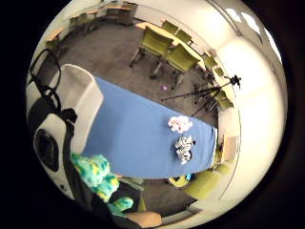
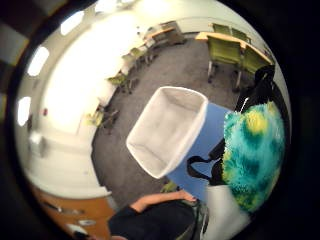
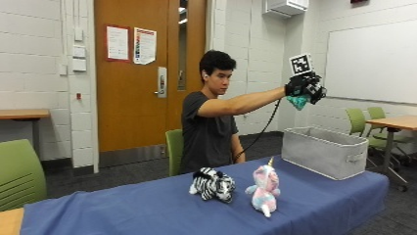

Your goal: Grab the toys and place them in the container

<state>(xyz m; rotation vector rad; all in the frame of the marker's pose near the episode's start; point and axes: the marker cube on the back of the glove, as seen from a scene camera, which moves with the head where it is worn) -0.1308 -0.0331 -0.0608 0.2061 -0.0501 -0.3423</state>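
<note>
1. Outside view: the person's gloved right hand is raised high on an outstretched arm, above the grey container at the right end of the blue worktop.
2. The fingers are curled round a teal-and-yellow fuzzy toy, which hangs below the hand. The thumb-side palm view shows the toy close against the palm, with the container's open mouth below it.
3. Step in hand, as I judge it: the drop. Best to bring the hand lower and centre it over the opening before letting go; from this height a light toy could hit the rim and bounce out.
4. Toy's long axis appears roughly vertical, its free end pointing down; which end is the head I cannot tell.
5. Left on the worktop: a zebra toy and a pink unicorn toy, side by side, unicorn nearer the container.
</note>
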